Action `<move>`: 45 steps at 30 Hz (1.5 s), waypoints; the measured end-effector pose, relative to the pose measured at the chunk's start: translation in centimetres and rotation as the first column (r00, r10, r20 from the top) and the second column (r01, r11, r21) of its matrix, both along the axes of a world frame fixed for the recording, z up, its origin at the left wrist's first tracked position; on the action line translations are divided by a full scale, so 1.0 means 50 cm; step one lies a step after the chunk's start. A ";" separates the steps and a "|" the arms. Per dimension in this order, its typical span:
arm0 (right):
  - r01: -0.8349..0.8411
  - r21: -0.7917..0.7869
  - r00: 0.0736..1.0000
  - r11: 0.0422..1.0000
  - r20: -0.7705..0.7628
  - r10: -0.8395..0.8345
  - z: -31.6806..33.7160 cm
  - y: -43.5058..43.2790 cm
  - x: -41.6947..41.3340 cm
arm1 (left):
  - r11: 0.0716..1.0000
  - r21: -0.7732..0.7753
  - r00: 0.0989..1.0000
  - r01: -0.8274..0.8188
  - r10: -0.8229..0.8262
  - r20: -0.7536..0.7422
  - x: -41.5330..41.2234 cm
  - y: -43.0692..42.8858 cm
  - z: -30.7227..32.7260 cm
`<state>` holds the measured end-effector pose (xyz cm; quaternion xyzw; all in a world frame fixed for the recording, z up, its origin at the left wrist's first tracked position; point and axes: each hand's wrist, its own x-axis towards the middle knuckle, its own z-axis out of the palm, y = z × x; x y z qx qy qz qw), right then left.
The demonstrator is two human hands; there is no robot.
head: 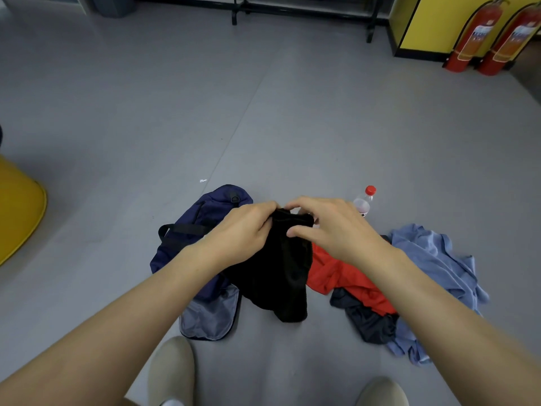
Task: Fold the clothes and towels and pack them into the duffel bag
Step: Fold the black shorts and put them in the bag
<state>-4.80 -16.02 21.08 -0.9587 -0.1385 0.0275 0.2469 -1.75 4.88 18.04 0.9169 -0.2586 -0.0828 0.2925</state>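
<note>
We see one grey floor (292,112) that carries everything. One yellow curved object (17,209) at the left edge is cut off; we can't tell what it is.

One light-blue garment (433,259) lies crumpled on the right, partly hidden by the right forearm. One navy duffel bag (193,230) lies left of centre with black straps and grey lining showing at its near end; the left forearm and the held cloth cover part of it.

One black garment (278,273) hangs in the air between the bag and the pile. Both hands hold its top edge, and its type is hard to make out. One red garment (336,273) sits beside it, overlapping one dark navy garment (369,320).

Two red fire extinguishers (474,36) (512,39) stand far right; their labels are too blurred to read. Two beige shoes (172,370) (383,391) are cut off at the bottom.

Left hand (243,232): fingers (263,209) curled onto the black garment. Right hand (330,227): thumb and fingers pinching the same edge.

One clear bottle (364,202) with a red cap stands behind the right hand; its label is unreadable. One white scrap (203,180) lies beyond the bag.
</note>
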 end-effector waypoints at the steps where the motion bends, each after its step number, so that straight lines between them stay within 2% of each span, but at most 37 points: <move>1: -0.014 -0.067 0.999 0.998 0.037 0.016 0.002 0.003 -0.002 | 1.000 0.006 1.000 0.017 -0.017 0.017 0.001 0.001 0.004; 3: -0.023 -0.110 0.997 0.994 0.065 0.031 0.002 0.015 -0.007 | 0.999 0.020 0.998 0.037 -0.038 0.054 0.003 0.003 0.009; 7: -0.016 -0.087 0.993 0.996 0.117 0.026 -0.016 0.035 -0.007 | 0.999 0.023 0.994 0.036 -0.038 0.100 -0.002 0.001 0.020; 10: 0.039 -0.033 0.979 0.999 0.201 -0.032 -0.017 0.022 0.004 | 0.996 -0.084 1.000 -0.027 0.025 -0.014 0.008 0.017 0.019; 12: 0.093 0.022 0.970 0.995 0.223 -0.096 -0.009 0.006 0.005 | 0.999 -0.003 0.997 -0.032 0.032 -0.075 0.017 0.041 0.008; 14: 0.148 0.069 0.956 0.987 0.245 -0.160 -0.004 -0.017 0.007 | 0.985 0.166 0.996 -0.053 0.064 -0.061 0.028 0.064 -0.011; 16: 0.200 0.088 0.947 0.976 0.237 -0.216 0.001 -0.039 0.007 | 0.974 0.204 0.992 -0.101 0.115 -0.054 0.038 0.081 -0.013; 19: 0.272 0.092 0.935 0.958 0.208 -0.286 0.006 -0.060 0.014 | 0.969 0.102 0.974 -0.226 0.223 0.042 0.056 0.100 0.004; 21: 0.295 0.049 0.945 0.954 0.133 -0.299 0.003 -0.068 0.020 | 0.948 -0.007 0.943 -0.320 0.319 0.098 0.063 0.106 0.014; 24: 0.228 -0.057 0.973 0.972 -0.014 -0.229 -0.016 -0.060 0.021 | 0.930 -0.119 0.934 -0.348 0.355 0.042 0.057 0.091 0.032; 27: 0.114 0.012 0.980 0.993 -0.163 -0.110 -0.031 -0.016 0.000 | 0.935 -0.186 0.954 -0.301 0.297 -0.047 0.041 0.055 0.048; 29: 0.071 0.044 0.986 0.996 -0.154 -0.064 -0.044 0.025 -0.011 | 0.931 -0.201 0.952 -0.304 0.293 -0.086 0.030 0.030 0.053; 32: 0.048 -0.045 0.995 0.998 -0.080 -0.051 -0.087 0.085 -0.017 | 0.910 -0.254 0.941 -0.328 0.291 -0.175 0.020 0.008 0.059; 35: 0.162 -0.090 0.986 0.983 -0.030 -0.165 -0.131 0.093 -0.007 | 0.859 -0.336 0.919 -0.385 0.326 -0.221 0.030 0.017 0.065; 37: 0.227 -0.046 0.968 0.973 -0.098 -0.230 -0.148 0.073 -0.003 | 0.809 -0.390 0.895 -0.440 0.359 -0.265 0.040 0.035 0.069; 40: 0.172 0.087 0.966 0.981 -0.210 -0.151 -0.150 0.081 -0.024 | 0.788 -0.404 0.883 -0.464 0.373 -0.287 0.041 0.056 0.073; 42: 0.156 0.136 0.970 0.978 -0.210 -0.125 -0.148 0.120 -0.040 | 0.785 -0.408 0.878 -0.465 0.354 -0.321 0.034 0.056 0.075; 45: 0.191 0.147 0.978 0.971 -0.114 -0.175 -0.158 0.165 -0.035 | 0.777 -0.417 0.872 -0.472 0.342 -0.350 0.031 0.049 0.076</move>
